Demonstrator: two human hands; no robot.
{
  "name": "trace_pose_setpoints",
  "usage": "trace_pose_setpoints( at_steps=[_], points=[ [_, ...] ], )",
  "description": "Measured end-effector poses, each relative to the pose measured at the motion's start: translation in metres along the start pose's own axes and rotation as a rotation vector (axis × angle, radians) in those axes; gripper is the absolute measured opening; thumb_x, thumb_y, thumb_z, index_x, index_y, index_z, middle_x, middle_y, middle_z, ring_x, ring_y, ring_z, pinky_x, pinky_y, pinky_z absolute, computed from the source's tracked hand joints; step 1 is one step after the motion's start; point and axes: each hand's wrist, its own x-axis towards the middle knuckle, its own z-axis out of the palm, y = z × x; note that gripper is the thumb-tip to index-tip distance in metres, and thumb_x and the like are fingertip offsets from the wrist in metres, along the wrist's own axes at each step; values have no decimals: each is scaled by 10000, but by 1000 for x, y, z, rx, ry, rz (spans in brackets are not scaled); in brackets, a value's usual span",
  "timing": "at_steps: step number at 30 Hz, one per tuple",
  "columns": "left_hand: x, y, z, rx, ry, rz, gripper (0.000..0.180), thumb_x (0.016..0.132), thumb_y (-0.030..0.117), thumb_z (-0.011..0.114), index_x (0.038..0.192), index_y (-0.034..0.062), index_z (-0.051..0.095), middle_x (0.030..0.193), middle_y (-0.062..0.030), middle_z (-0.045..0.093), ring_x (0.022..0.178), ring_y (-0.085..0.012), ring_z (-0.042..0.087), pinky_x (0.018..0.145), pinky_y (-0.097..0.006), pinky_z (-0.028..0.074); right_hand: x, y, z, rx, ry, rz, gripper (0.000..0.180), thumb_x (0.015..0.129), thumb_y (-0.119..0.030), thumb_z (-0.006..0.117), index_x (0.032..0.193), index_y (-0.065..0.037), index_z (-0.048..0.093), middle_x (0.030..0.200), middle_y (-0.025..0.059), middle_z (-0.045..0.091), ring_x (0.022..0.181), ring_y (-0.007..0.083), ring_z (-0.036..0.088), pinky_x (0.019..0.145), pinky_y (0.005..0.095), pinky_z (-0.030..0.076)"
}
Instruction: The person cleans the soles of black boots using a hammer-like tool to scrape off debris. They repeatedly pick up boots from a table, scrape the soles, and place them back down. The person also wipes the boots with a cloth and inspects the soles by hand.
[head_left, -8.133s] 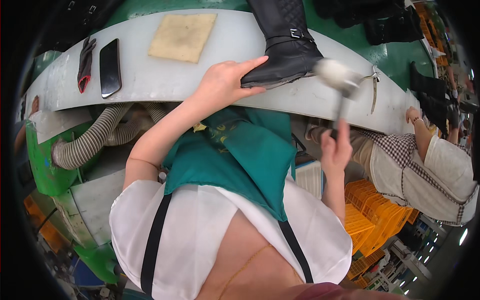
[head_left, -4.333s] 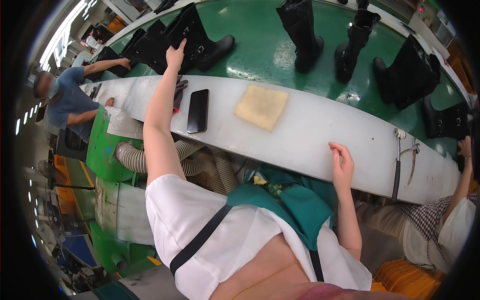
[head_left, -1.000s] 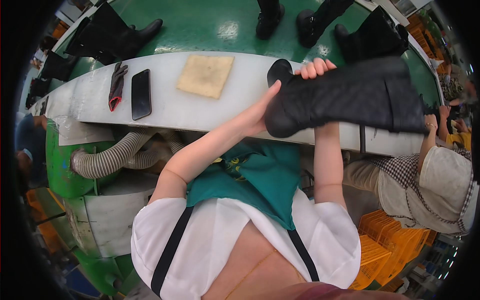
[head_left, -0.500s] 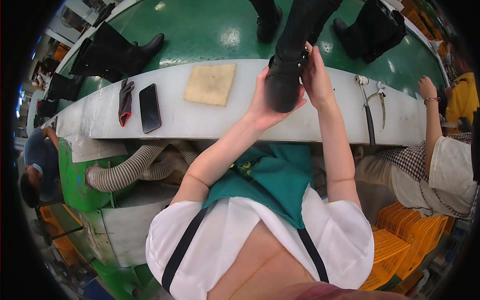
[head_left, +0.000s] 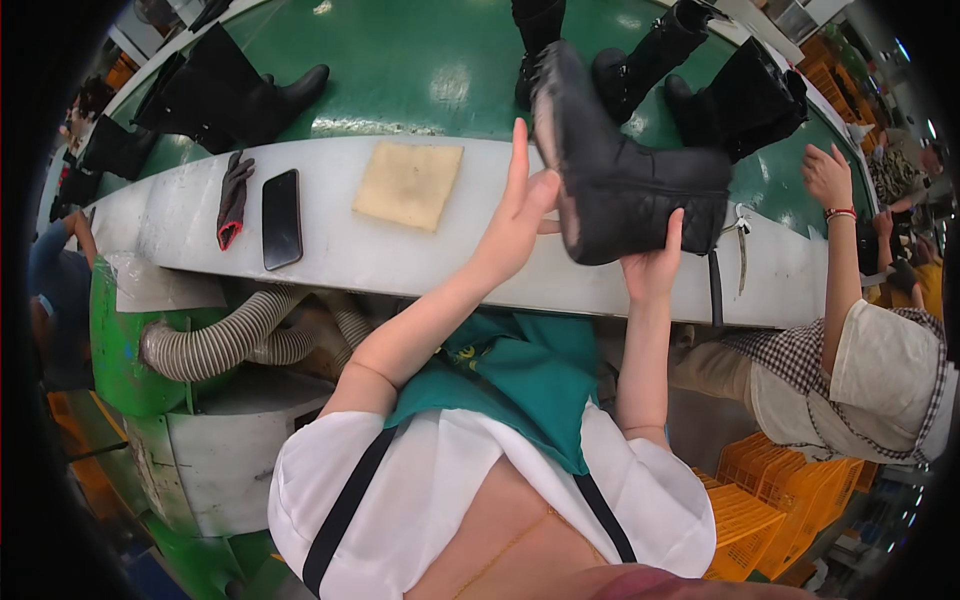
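Note:
A black boot [head_left: 640, 185] is held sideways above the white ledge [head_left: 335, 220], its pale-edged sole toward my left hand. My right hand [head_left: 655, 265] grips the boot's shaft from below, with a finger up along the near side. Beside the sole is my left hand [head_left: 515, 225], fingers stretched and apart, the fingertips touching or very near the sole's edge. Under and right of the boot lie a black-handled hammer [head_left: 716, 290], its head hidden, and pliers [head_left: 742, 240]. A yellowish square pad [head_left: 408, 185] rests on the ledge left of my hands.
A phone [head_left: 282, 220] and a dark glove [head_left: 234, 200] lie further left. Black boots [head_left: 245, 105] stand and lie on the green conveyor [head_left: 400, 60] beyond the ledge. A co-worker's hand [head_left: 827, 180] reaches in at right. Orange crates [head_left: 790, 490] and a ribbed hose [head_left: 215, 340] sit below.
The boot has turned from toe-toward-me to sideways, sole to the left. My right hand now supports its shaft; my left hand has come off the toe. Another boot on the conveyor is now visible.

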Motion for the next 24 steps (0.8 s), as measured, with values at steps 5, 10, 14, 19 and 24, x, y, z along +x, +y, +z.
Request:
trace_pose_setpoints(
  at_steps=[5, 10, 14, 19, 24],
  points=[
    [6, -4, 1, -107, 25, -51, 626, 1007, 306, 306, 1487, 123, -52, 1403, -184, 379, 1149, -319, 544, 847, -402, 528, 2, -7, 9, 71, -25, 27, 577, 992, -435, 327, 1387, -15, 348, 1412, 139, 407, 1291, 280, 418, 1070, 446, 370],
    [3, 0, 0, -175, -49, -76, 578, 996, 278, 391, 1468, 33, 167, 1354, -133, 455, 1124, -267, 570, 844, -386, 541, 2, -3, 1, 108, -22, -2, 569, 994, -427, 324, 1392, -21, 347, 1420, 129, 402, 1292, 273, 419, 1075, 429, 364],
    [2, 4, 0, -101, -57, -59, 551, 979, 256, 450, 1449, 48, 253, 1298, -95, 516, 1108, -219, 579, 839, -365, 547, 0, -1, 1, 108, -58, 2, 568, 995, -432, 315, 1397, -31, 346, 1422, 122, 401, 1298, 265, 411, 1082, 421, 352],
    [-1, 3, -1, -47, -21, -54, 562, 959, 210, 501, 1449, 65, 268, 1288, -87, 527, 1103, -193, 575, 841, -348, 547, 0, 6, -3, 100, -149, -49, 576, 996, -449, 290, 1407, -48, 339, 1418, 114, 409, 1301, 261, 403, 1099, 409, 316],
    [-2, 1, -3, 3, -83, 65, 567, 959, 249, 505, 1439, 44, 284, 1353, -88, 471, 1172, -201, 517, 876, -367, 519, 0, 12, -12, 272, -375, -92, 570, 994, -441, 288, 1404, -50, 344, 1410, 108, 419, 1283, 270, 418, 1096, 407, 310]
  ],
)
